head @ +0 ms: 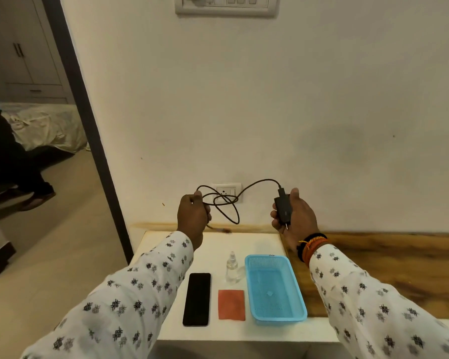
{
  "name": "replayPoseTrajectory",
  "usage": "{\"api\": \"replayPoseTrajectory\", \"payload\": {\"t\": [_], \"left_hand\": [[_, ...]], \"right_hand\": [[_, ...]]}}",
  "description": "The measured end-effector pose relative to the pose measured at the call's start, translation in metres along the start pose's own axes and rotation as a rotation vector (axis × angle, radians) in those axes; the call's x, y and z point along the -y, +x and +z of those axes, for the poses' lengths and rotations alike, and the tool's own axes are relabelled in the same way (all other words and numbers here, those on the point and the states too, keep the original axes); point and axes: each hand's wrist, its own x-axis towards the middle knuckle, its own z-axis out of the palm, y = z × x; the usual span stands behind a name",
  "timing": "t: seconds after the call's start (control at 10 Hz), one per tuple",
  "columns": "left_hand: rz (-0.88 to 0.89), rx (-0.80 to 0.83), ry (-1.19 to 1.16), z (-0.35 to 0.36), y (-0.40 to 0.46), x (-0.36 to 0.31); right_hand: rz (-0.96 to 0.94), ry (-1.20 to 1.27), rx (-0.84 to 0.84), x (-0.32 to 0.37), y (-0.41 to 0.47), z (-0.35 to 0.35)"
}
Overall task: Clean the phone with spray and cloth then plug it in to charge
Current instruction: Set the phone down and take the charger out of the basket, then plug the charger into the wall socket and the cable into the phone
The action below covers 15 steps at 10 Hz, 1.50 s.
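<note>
A black phone (196, 299) lies flat on the white table (213, 332), screen dark. To its right are a folded orange cloth (231, 304) and, behind that, a small clear spray bottle (231, 267) standing upright. My right hand (296, 216) is raised above the table's far edge and grips a black charger adapter (283, 208), prongs pointing down. My left hand (193, 216) is closed around the black cable (226, 203), which loops between both hands in front of a white wall socket (227, 191).
An empty blue plastic basket (275, 288) stands right of the cloth. A wooden surface (399, 268) runs along the wall to the right. A switch panel (226, 5) is high on the wall. At left, a doorway opens to a room where a person's legs (16, 177) show.
</note>
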Motion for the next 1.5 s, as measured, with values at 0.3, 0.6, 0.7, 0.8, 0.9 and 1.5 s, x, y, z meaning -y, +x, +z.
{"api": "replayPoseTrajectory", "payload": {"t": [0.3,0.6,0.7,0.8,0.9,1.5], "left_hand": [[-0.041,0.264,-0.041,0.005,-0.009,-0.005],[0.081,0.118,0.13,-0.003,-0.003,0.0],[0.123,0.051,0.218,-0.006,-0.002,0.003],[0.126,-0.038,0.231,-0.007,0.005,0.004],[0.073,-0.16,0.196,-0.014,0.012,0.005],[-0.044,-0.451,-0.565,-0.054,0.009,-0.008]], "right_hand": [[0.026,0.013,0.092,0.002,-0.003,0.01],[-0.069,0.081,0.083,0.005,-0.005,0.013],[-0.081,0.087,0.085,0.008,-0.006,0.014],[-0.106,0.051,0.042,0.011,-0.006,0.015],[-0.138,0.096,-0.054,0.016,-0.004,0.013],[-0.196,0.29,-0.277,0.029,0.005,-0.001]]}}
